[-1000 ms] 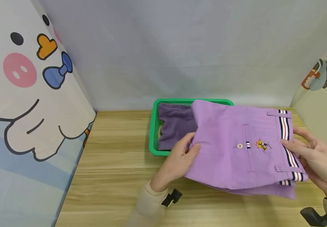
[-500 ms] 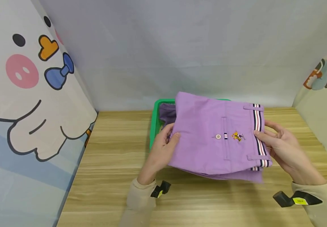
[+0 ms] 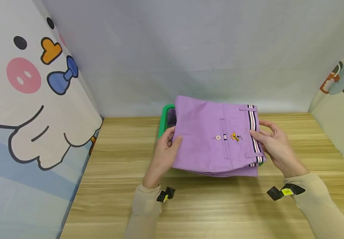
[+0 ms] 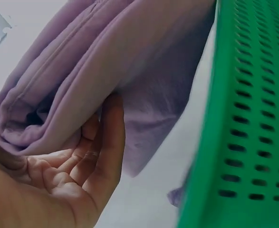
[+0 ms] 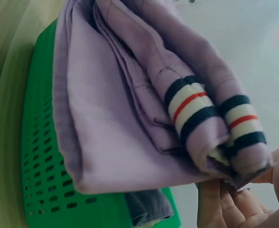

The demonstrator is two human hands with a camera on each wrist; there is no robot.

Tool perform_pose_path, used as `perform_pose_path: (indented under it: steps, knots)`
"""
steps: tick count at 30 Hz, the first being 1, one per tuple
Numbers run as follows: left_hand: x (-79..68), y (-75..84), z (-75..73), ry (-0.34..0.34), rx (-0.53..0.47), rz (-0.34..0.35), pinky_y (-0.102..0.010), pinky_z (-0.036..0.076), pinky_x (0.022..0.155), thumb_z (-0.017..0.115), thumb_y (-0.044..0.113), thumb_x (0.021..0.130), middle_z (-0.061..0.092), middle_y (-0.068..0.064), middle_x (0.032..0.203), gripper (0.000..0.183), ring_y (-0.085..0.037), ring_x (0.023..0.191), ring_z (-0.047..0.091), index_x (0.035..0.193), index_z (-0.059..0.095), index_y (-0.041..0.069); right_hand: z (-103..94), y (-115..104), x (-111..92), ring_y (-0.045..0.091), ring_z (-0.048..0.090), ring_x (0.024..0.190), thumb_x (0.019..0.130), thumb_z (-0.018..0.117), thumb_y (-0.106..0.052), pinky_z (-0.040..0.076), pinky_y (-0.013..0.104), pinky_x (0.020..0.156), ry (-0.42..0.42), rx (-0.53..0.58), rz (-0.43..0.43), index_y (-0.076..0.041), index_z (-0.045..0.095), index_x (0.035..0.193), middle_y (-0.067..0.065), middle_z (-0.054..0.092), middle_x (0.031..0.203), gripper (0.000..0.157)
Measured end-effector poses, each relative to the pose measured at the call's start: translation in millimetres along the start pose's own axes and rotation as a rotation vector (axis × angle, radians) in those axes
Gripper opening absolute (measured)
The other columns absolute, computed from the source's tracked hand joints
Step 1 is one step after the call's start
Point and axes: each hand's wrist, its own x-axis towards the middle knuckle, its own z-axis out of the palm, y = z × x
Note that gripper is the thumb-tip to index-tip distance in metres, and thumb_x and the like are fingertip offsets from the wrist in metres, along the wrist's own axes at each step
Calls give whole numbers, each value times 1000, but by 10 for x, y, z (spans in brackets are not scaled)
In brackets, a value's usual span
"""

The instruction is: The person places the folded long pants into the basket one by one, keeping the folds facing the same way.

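Note:
Folded lilac trousers (image 3: 201, 136) with a striped waistband, a buttoned pocket and a small embroidered motif hang over a green basket (image 3: 162, 124). My left hand (image 3: 163, 154) grips their folded left edge, thumb on top and fingers beneath. On the waistband side, my right hand (image 3: 274, 146) pinches the trousers the same way. In the left wrist view the rolled fold of the trousers (image 4: 82, 71) lies in the left hand, apart from the basket wall (image 4: 253, 118). The right wrist view shows the trousers (image 5: 115, 118) in front of the basket (image 5: 44, 156). Most of the basket is hidden.
A dark purple folded garment (image 3: 171, 118) shows inside the basket at its left end. The basket stands on a wood-grain table (image 3: 124, 159) against a pale cloth backdrop (image 3: 189, 49). Cartoon-printed panels (image 3: 25, 99) flank the table on both sides.
Both hands have carried the trousers left and slightly up the view. The trousers now cover most of the basket and nearly all of the dark purple garment, which showed more before.

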Motion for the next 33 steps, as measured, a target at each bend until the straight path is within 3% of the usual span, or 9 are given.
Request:
perform_pose_path:
  steps: [6, 12, 15, 17, 19, 24, 27, 33]
  knots:
    - [81, -135, -10, 37, 33, -5, -37, 56, 91, 56, 8, 108, 69, -27, 129, 42, -33, 107, 68, 148, 54, -4, 45, 3, 177, 5, 76, 82, 103, 73, -21, 63, 25, 73, 36, -129, 34, -22, 43, 144, -21, 78, 94, 51]
    - [168, -281, -32, 90, 75, -14, -42, 54, 95, 56, 11, 109, 69, -27, 132, 44, -35, 112, 66, 150, 54, -3, 112, -2, 338, 2, 75, 81, 104, 71, -24, 64, 25, 74, 80, -259, 16, -13, 40, 156, -27, 73, 93, 61]
    - [191, -339, -25, 137, 111, -34, -44, 56, 93, 60, 14, 107, 70, -25, 134, 44, -33, 111, 67, 149, 58, 1, 131, 21, 404, 1, 75, 79, 106, 69, -27, 64, 26, 74, 94, -308, 21, -8, 31, 165, -1, 78, 118, 73]
    - [203, -369, -15, 171, 136, -41, -40, 56, 90, 63, 16, 106, 72, -23, 133, 44, -31, 107, 68, 148, 60, 3, 137, 44, 444, 1, 74, 78, 106, 68, -28, 65, 27, 73, 101, -324, 27, -7, 28, 166, 17, 69, 141, 75]
    - [215, -398, -5, 195, 168, -28, -36, 53, 84, 65, 17, 104, 75, -21, 127, 43, -29, 100, 67, 146, 63, 3, 140, 67, 480, 0, 73, 76, 106, 67, -29, 64, 26, 72, 111, -337, 26, -7, 28, 166, 25, 53, 157, 74]
    - [231, -443, 10, 228, 293, 4, -34, 48, 78, 68, 19, 102, 79, -17, 109, 43, -26, 90, 64, 142, 66, 3, 149, 118, 546, -1, 72, 72, 106, 67, -27, 63, 26, 68, 131, -391, -6, -3, 33, 162, 30, 54, 154, 69]
    - [223, -458, 13, 251, 381, 10, -41, 48, 87, 69, 21, 100, 78, -15, 100, 43, -29, 88, 65, 139, 67, 3, 163, 136, 569, -1, 71, 69, 106, 66, -24, 63, 26, 67, 127, -428, -31, -1, 35, 160, 30, 56, 152, 66]
    - [204, -490, 34, 276, 550, 52, -57, 38, 101, 67, 21, 95, 76, -16, 93, 43, -41, 91, 66, 133, 69, 1, 188, 163, 563, 2, 71, 73, 107, 66, -22, 62, 26, 65, 143, -542, -64, 0, 40, 157, 29, 61, 147, 61]
